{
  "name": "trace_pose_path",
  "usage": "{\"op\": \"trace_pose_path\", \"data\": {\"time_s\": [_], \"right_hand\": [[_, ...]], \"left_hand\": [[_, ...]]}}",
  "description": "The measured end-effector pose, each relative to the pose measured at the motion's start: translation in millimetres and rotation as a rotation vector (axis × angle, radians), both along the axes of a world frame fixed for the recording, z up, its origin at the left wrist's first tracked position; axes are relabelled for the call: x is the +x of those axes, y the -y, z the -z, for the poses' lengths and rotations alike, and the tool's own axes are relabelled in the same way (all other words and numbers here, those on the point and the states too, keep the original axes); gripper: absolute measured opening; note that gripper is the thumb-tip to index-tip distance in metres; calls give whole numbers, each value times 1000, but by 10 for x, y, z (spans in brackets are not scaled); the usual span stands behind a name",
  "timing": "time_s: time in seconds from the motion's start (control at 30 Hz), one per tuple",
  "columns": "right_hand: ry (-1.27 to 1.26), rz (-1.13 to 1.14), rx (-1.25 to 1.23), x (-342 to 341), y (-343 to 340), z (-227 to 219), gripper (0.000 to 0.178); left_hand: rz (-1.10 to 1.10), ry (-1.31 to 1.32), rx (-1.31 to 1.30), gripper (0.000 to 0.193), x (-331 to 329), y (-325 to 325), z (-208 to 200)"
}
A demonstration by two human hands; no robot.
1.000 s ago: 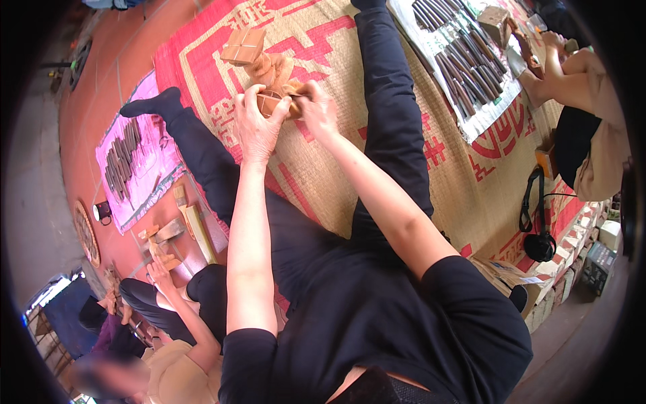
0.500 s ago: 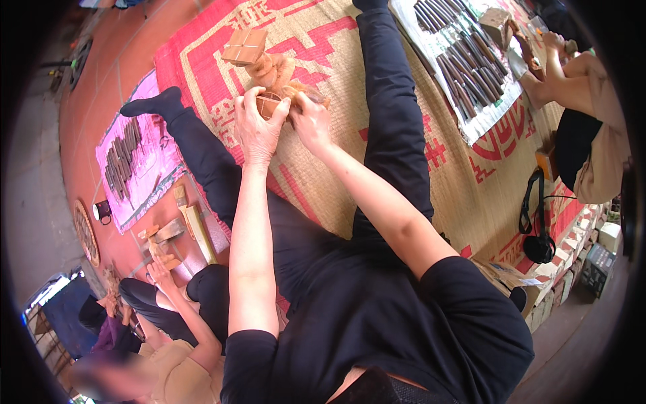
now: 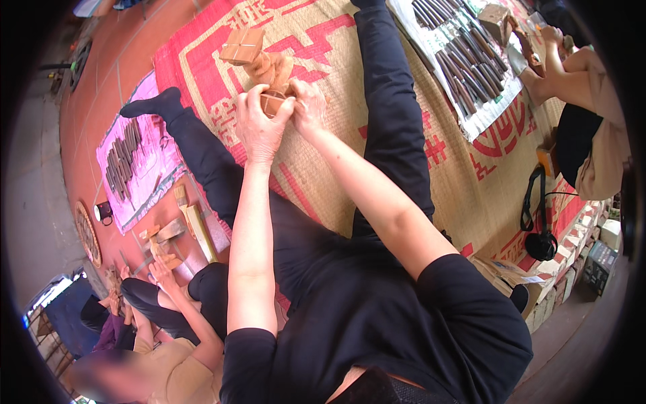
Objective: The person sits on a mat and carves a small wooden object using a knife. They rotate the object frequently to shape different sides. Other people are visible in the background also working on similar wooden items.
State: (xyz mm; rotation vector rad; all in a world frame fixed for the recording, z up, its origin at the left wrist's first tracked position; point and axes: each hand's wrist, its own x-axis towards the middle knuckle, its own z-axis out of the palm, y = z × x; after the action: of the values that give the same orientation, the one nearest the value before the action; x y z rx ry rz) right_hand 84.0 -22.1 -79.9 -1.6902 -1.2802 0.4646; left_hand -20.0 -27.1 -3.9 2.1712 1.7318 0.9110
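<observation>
A carved wooden piece [image 3: 269, 68] lies on the mat between my outstretched legs. Its far end is a square block [image 3: 243, 47] with pale crossed lines on top, and twisted carved shapes lead from it toward me. My left hand [image 3: 259, 129] grips the near end, thumb and fingers around a rounded part [image 3: 272, 103] with a similar line on it. Close against that end, on its right side, my right hand [image 3: 309, 110] has its fingers curled in. Whatever those fingers hold is hidden by the hand.
Many dark-handled chisels [image 3: 471, 64] lie on a white cloth at the far right, others [image 3: 124, 158] on a pink cloth at left. A brush [image 3: 182, 196], wood pieces and a white mug [image 3: 102, 213] are on the tiles. Co-workers sit left and right. A black strap [image 3: 538, 222] lies at right.
My right hand has shifted slightly up, its fingers folding over the carving's right side. My left hand keeps its grip, and the carving has tilted a little.
</observation>
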Motion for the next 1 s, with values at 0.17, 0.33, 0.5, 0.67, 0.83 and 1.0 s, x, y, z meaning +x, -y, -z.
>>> {"op": "trace_pose_path", "data": {"time_s": [0.17,0.33,0.5,0.67,0.83,1.0], "right_hand": [[-157,27,-59,95,264,-76,18],[-42,147,89,-54,169,160,19],[-70,35,17,90,-22,67,16],[-176,121,169,38,411,139,18],[7,96,190,-8,18,194,16],[-161,70,32,145,269,41,17]], "left_hand": [[-39,33,-46,56,-27,-61,22],[27,-3,-1,57,6,-23,36],[60,16,1,56,-48,7,15],[66,50,-29,55,-154,-22,3],[80,65,-21,54,-87,7,26],[77,120,-33,54,-224,-32,86]]}}
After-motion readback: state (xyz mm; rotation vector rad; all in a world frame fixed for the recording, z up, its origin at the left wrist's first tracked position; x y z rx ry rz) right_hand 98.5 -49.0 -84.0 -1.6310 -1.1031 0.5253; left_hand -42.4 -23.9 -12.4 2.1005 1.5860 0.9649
